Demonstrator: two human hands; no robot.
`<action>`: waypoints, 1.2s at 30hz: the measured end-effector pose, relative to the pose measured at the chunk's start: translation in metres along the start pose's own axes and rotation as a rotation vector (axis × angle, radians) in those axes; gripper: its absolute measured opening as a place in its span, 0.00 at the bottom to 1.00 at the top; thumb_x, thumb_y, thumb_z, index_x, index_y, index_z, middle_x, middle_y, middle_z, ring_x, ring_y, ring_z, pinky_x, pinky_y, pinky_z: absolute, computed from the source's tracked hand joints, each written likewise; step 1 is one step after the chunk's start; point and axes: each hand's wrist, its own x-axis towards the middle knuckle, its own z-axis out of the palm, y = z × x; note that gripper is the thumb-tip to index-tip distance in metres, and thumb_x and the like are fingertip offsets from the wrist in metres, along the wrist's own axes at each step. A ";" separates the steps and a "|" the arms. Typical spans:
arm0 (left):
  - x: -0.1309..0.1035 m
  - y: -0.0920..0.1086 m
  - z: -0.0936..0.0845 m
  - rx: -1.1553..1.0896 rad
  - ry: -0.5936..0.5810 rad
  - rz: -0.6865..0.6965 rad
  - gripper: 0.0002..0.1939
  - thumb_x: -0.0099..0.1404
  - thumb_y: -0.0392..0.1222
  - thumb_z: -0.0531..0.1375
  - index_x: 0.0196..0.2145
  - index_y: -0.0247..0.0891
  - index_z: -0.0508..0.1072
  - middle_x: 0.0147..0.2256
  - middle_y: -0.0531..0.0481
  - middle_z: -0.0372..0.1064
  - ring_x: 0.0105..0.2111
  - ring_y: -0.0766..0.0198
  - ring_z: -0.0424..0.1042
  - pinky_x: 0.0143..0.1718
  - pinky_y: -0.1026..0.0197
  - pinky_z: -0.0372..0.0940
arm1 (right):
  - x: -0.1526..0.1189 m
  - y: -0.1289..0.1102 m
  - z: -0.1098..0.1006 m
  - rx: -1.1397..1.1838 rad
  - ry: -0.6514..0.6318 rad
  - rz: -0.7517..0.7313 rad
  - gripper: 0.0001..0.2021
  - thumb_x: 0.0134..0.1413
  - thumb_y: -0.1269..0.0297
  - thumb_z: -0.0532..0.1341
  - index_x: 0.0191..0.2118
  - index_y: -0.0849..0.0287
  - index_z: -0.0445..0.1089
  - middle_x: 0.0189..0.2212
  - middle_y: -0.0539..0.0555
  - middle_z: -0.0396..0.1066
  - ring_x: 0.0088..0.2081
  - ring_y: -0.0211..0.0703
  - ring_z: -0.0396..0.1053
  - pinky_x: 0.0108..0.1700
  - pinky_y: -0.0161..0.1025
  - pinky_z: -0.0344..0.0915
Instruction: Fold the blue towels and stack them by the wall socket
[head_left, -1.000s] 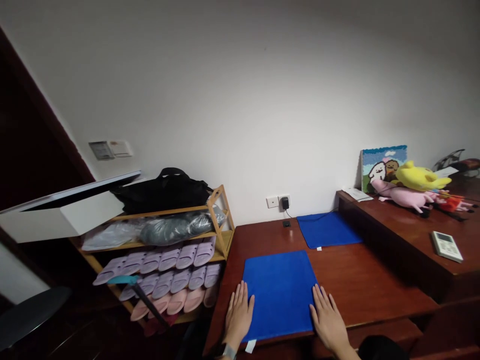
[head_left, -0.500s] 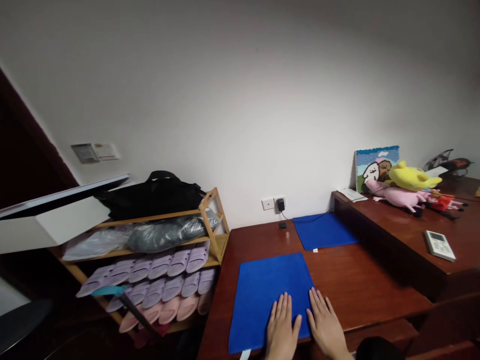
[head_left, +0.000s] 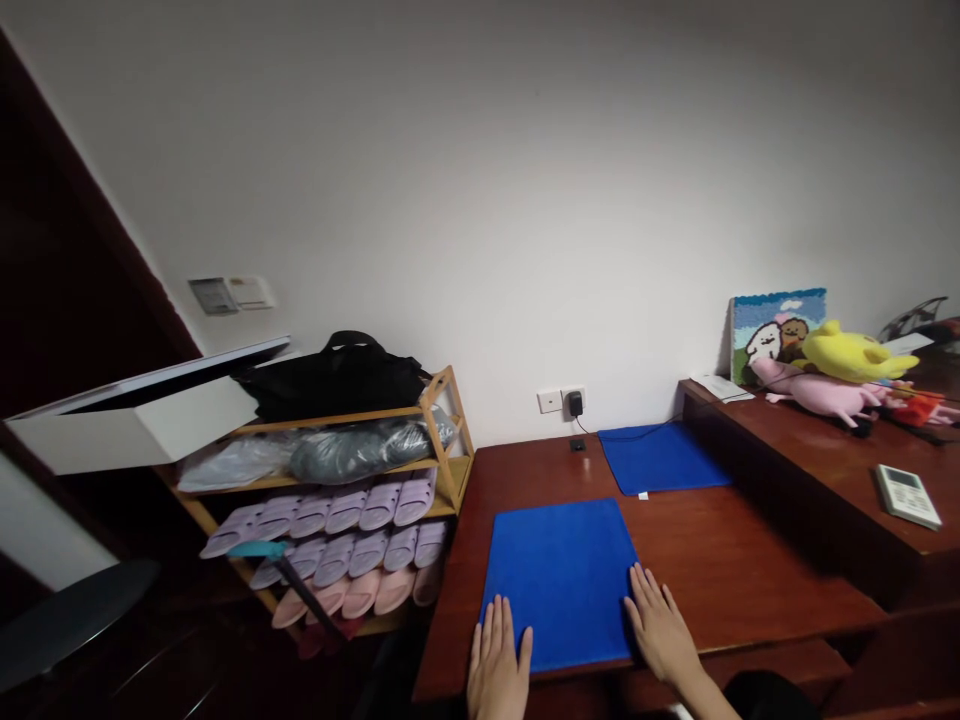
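A blue cloth (head_left: pixel 562 580) lies flat on the reddish-brown wooden table (head_left: pixel 525 470). My left hand (head_left: pixel 499 660) rests over its lower left corner, fingers stretched out, holding nothing. At the cloth's right edge is my right hand (head_left: pixel 660 625), palm down with its fingers extended, partly on the wood. Farther back, near the wall, a second blue cloth (head_left: pixel 664 458) lies with a small white tag at its front edge.
On the left, a wooden rack (head_left: pixel 450 450) holds slippers (head_left: pixel 379 505), plastic-wrapped items and a black bag (head_left: pixel 337 380). A raised desk on the right bears plush toys (head_left: pixel 847 355) and a white remote-like device (head_left: pixel 907 495). A black plug (head_left: pixel 575 403) sits in the wall socket.
My left hand has moved left across the front cloth to its lower left corner. The cloth's white tag no longer shows there. The view has shifted slightly left.
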 end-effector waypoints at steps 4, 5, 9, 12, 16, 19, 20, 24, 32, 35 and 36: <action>-0.001 0.003 0.000 0.015 0.008 -0.013 0.37 0.76 0.59 0.43 0.73 0.33 0.55 0.73 0.43 0.44 0.73 0.48 0.46 0.74 0.43 0.47 | 0.020 -0.005 -0.012 -0.015 -0.001 0.007 0.34 0.70 0.51 0.39 0.74 0.64 0.50 0.74 0.55 0.48 0.75 0.49 0.45 0.75 0.53 0.44; -0.002 0.003 0.000 0.019 0.004 -0.015 0.38 0.76 0.59 0.43 0.73 0.32 0.55 0.73 0.43 0.44 0.73 0.49 0.46 0.74 0.43 0.47 | 0.024 -0.006 -0.014 -0.023 -0.011 0.011 0.35 0.70 0.52 0.39 0.74 0.65 0.50 0.74 0.55 0.47 0.75 0.49 0.44 0.75 0.52 0.43; -0.001 -0.005 0.000 0.009 -0.025 -0.014 0.37 0.76 0.59 0.42 0.73 0.36 0.54 0.73 0.45 0.43 0.73 0.51 0.46 0.73 0.42 0.48 | 0.031 -0.006 -0.012 -0.043 -0.026 0.004 0.34 0.70 0.53 0.39 0.75 0.65 0.48 0.75 0.55 0.46 0.75 0.48 0.43 0.75 0.51 0.41; 0.009 -0.007 -0.010 -0.008 -0.099 -0.031 0.37 0.75 0.60 0.43 0.73 0.35 0.57 0.72 0.43 0.47 0.72 0.49 0.50 0.71 0.42 0.52 | 0.031 -0.003 -0.007 -0.035 -0.014 -0.003 0.34 0.70 0.52 0.40 0.75 0.63 0.49 0.75 0.54 0.46 0.75 0.47 0.43 0.75 0.51 0.41; 0.034 0.027 -0.032 -0.001 -0.113 -0.002 0.37 0.75 0.58 0.43 0.69 0.31 0.63 0.71 0.39 0.55 0.71 0.46 0.54 0.70 0.42 0.55 | 0.030 -0.003 -0.007 -0.035 -0.026 0.002 0.34 0.70 0.52 0.39 0.75 0.64 0.48 0.75 0.54 0.45 0.75 0.47 0.42 0.75 0.51 0.40; 0.051 0.082 -0.037 -0.087 -0.077 0.158 0.35 0.76 0.56 0.41 0.69 0.33 0.64 0.70 0.42 0.57 0.71 0.49 0.55 0.71 0.45 0.54 | 0.030 -0.005 -0.012 -0.044 -0.041 -0.004 0.35 0.71 0.52 0.37 0.75 0.65 0.46 0.75 0.54 0.44 0.75 0.47 0.41 0.75 0.51 0.40; 0.055 0.101 -0.035 -0.125 -0.075 0.231 0.35 0.76 0.56 0.40 0.69 0.35 0.64 0.71 0.43 0.56 0.71 0.51 0.55 0.71 0.47 0.54 | 0.030 -0.006 -0.013 -0.050 -0.045 -0.007 0.35 0.71 0.52 0.37 0.75 0.65 0.46 0.75 0.54 0.43 0.75 0.47 0.41 0.75 0.51 0.40; 0.065 0.143 -0.017 -0.207 -0.127 0.439 0.36 0.77 0.58 0.37 0.73 0.37 0.56 0.73 0.46 0.50 0.73 0.54 0.49 0.73 0.47 0.49 | 0.029 -0.007 -0.016 -0.062 -0.050 -0.013 0.34 0.70 0.53 0.38 0.75 0.66 0.47 0.75 0.54 0.44 0.75 0.48 0.42 0.75 0.51 0.40; 0.080 0.021 -0.018 -0.056 -0.137 0.136 0.36 0.77 0.59 0.40 0.74 0.38 0.52 0.74 0.46 0.44 0.74 0.52 0.44 0.74 0.43 0.45 | 0.031 -0.006 -0.013 -0.056 -0.041 -0.002 0.34 0.71 0.51 0.38 0.75 0.63 0.47 0.75 0.53 0.44 0.75 0.46 0.41 0.75 0.50 0.40; 0.080 -0.032 -0.024 -0.032 -0.118 0.040 0.36 0.77 0.58 0.39 0.74 0.34 0.50 0.74 0.43 0.43 0.74 0.55 0.45 0.74 0.46 0.46 | 0.030 -0.004 -0.011 -0.071 -0.036 0.000 0.34 0.71 0.51 0.38 0.75 0.63 0.47 0.75 0.53 0.44 0.75 0.46 0.42 0.75 0.50 0.40; 0.080 -0.044 -0.024 -0.034 -0.113 0.044 0.37 0.77 0.58 0.39 0.74 0.33 0.50 0.74 0.43 0.43 0.74 0.56 0.45 0.74 0.48 0.45 | 0.030 -0.004 -0.009 -0.075 -0.038 0.000 0.35 0.70 0.51 0.38 0.75 0.64 0.47 0.75 0.53 0.44 0.75 0.46 0.42 0.75 0.50 0.40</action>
